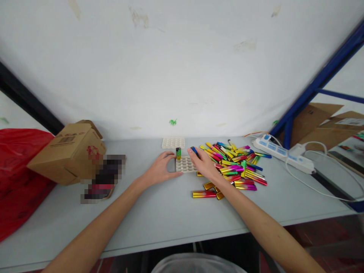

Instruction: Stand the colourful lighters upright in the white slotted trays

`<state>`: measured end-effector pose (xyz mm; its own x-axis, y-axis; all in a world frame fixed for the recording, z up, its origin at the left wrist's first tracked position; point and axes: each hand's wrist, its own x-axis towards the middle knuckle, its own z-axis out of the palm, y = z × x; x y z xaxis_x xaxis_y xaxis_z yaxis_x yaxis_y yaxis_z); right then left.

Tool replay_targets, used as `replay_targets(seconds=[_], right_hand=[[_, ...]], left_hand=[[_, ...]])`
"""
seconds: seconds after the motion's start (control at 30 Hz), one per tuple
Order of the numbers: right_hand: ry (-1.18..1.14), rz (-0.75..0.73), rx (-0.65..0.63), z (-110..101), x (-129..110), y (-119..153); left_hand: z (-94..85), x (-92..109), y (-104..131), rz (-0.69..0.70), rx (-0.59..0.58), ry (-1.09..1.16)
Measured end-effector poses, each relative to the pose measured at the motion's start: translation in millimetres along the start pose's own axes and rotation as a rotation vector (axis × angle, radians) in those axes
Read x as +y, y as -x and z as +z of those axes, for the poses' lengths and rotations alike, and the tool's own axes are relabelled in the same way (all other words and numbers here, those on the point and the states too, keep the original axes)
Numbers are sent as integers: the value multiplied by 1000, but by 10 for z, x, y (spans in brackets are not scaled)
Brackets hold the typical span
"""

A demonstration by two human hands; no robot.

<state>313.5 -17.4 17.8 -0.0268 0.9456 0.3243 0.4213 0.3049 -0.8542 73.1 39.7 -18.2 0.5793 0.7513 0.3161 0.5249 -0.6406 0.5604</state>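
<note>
A small off-white tray with rows of round holes (186,167) lies on the table in front of me. One green and gold lighter (178,154) stands upright in its far left corner. My left hand (162,167) spans the tray's left end, thumb at the front edge and fingers by the back corner, gripping it. Above the tray's right part, my right hand (205,163) is closed on a blue lighter (194,150), held tilted. The hand hides that end of the tray. Many shiny multicoloured lighters (236,168) lie in a loose heap to the right.
A second holed tray (173,142) lies by the wall. To the left are a cardboard box (69,151), a red plastic bag (22,178) and a blurred-out dark object (104,178). A white power strip (284,153) with trailing cables lies at the right, near a blue metal frame (321,83).
</note>
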Motion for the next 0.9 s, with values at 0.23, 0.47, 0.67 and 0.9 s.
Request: replay_targets(seconds=[0.23,0.47,0.67,0.9], right_hand=[[108,39,80,-13,-91,42],[144,-1,74,21,-55,39],[135,1,78,25,-64,37],[128,-3,69,30,-95,46]], left_hand=[[6,5,-2,-7,3,6],[6,0,4,-2,1,-9],[16,-8,2,-16,-1,-20],[9,-14,5,2,4,2]])
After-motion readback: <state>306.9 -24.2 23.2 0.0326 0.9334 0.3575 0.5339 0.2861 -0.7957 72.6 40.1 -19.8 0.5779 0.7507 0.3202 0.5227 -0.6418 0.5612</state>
